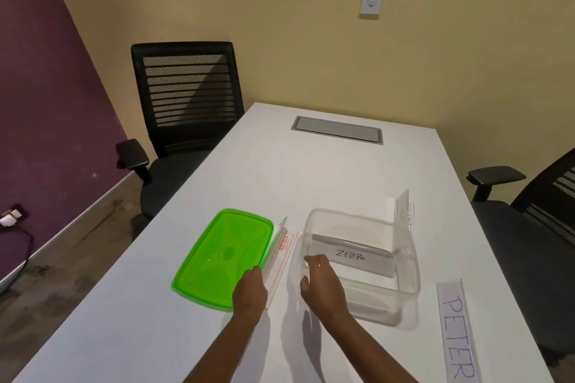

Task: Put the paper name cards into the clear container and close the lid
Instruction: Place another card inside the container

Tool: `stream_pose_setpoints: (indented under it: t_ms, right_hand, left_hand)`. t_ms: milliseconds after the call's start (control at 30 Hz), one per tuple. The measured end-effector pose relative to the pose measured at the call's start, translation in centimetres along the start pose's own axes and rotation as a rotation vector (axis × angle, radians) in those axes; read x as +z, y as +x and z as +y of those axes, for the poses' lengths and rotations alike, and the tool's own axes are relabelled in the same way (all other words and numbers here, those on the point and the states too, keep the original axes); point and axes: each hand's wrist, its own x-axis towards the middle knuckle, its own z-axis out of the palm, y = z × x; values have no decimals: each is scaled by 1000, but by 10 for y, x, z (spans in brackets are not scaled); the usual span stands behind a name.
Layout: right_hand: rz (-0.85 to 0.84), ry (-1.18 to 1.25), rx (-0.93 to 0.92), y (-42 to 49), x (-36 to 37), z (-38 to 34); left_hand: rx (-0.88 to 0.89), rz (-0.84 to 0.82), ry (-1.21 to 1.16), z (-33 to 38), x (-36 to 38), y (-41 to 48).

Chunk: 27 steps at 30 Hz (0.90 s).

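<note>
The clear container (412, 277) stands open on the white table, with a folded "ZEBRA" name card (351, 256) lying inside it. My right hand (322, 281) grips the container's near-left rim, fingers curled over the edge. To the left, the green lid (217, 261) lies flat. A folded name card with a red label (283, 253) sits between lid and container. My left hand (250, 291) is closed on that card's near end, beside the lid's edge. Another name card (404, 210) stands behind the container. A "PETER" card (457, 329) lies at the right.
The white table (311, 174) has a grey cable hatch (337, 130) at its far end. A black office chair (186, 102) stands at the far left, and another chair (529, 221) stands at the right edge. Cables lie on the floor at left.
</note>
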Motion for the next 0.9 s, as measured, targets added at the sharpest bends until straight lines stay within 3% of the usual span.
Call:
stream_pose_setpoints:
  t_ms: [200, 300, 400, 467, 600, 733, 900]
  right_hand:
    - [-40, 0, -22, -1, 0, 2]
    - [-19, 104, -28, -2, -3, 0]
    - [12, 242, -55, -2, -4, -9]
    - [16, 333, -54, 0, -4, -18]
    - [-6, 604, 76, 6, -7, -39]
    - [-157, 1002, 235, 9, -13, -48]
    - [-231, 1086, 260, 13, -24, -41]
  left_hand:
    - [-117, 28, -289, -3, -16, 10]
    - [-192, 21, -646, -7, -27, 13]
    - [-303, -99, -1144, -3, -37, 10]
    - [-351, -179, -1317, 0, -42, 9]
    - [-274, -330, -1442, 7, -47, 3]
    - [-210, -432, -1484, 16, -46, -5]
    - [-183, -453, -1517, 25, -41, -12]
